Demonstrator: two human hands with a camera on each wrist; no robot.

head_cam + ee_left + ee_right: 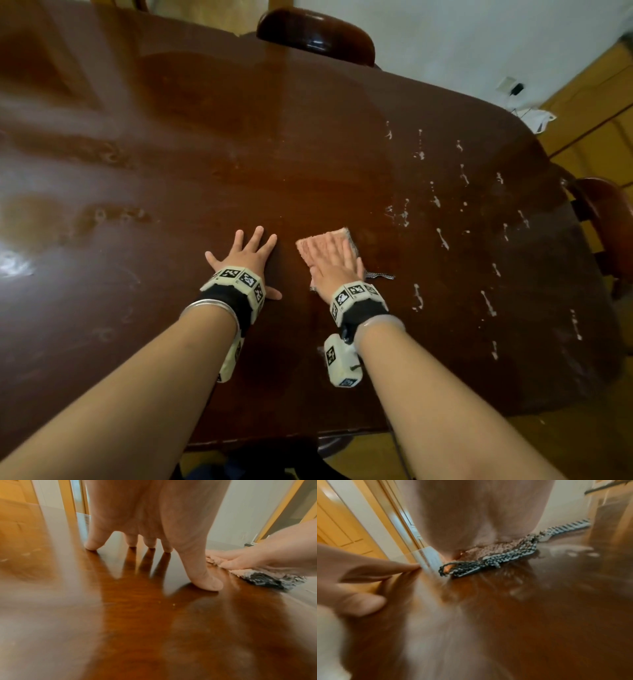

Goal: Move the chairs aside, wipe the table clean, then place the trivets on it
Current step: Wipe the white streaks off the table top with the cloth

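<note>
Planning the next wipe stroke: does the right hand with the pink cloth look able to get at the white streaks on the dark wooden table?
Probably yes. The right hand presses the pink cloth flat, and only bare dark wooden table separates it from the white streaks.

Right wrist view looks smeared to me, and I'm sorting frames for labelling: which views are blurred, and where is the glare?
Right wrist view: heavy motion blur, cloth edge still readable. Left wrist view: fingertips fairly sharp, foreground table soft. Head view: mostly sharp, white glare at the table's left edge.
</note>
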